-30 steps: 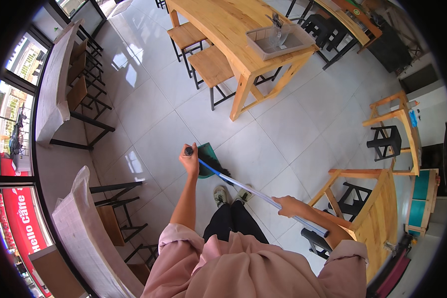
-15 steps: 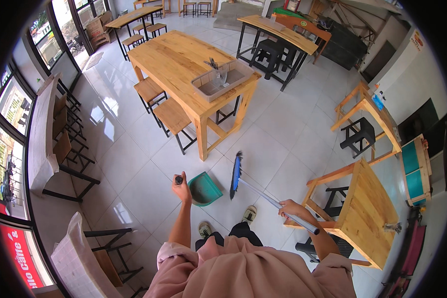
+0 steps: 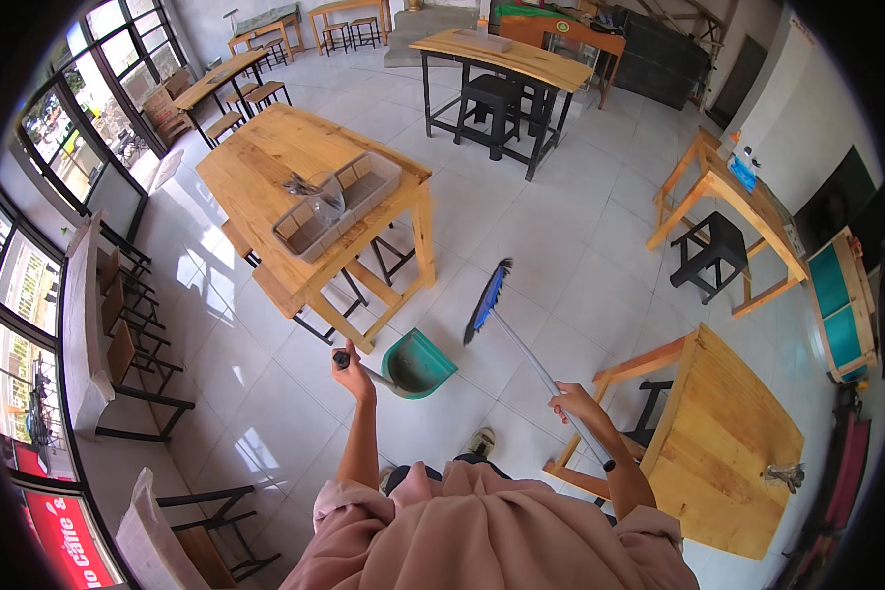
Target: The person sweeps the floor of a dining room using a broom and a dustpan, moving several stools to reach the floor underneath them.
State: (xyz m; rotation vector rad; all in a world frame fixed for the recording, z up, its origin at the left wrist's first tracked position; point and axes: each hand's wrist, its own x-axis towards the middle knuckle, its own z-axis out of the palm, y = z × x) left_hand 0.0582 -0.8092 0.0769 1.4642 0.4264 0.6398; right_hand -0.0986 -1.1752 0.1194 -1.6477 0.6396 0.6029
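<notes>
A green dustpan (image 3: 421,364), just to the right of the left fingers (image 3: 354,370), is gripped by them at its handle. A silver-handled broom (image 3: 529,358) is gripped by the right fingers (image 3: 564,405), its blue head held ahead and to their left. Beyond the left fingers, a wooden bench (image 3: 251,165) is seen.

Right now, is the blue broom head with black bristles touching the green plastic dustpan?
Apart. The head view shows a strip of pale tiled floor between the blue broom head with black bristles and the green plastic dustpan.
</notes>
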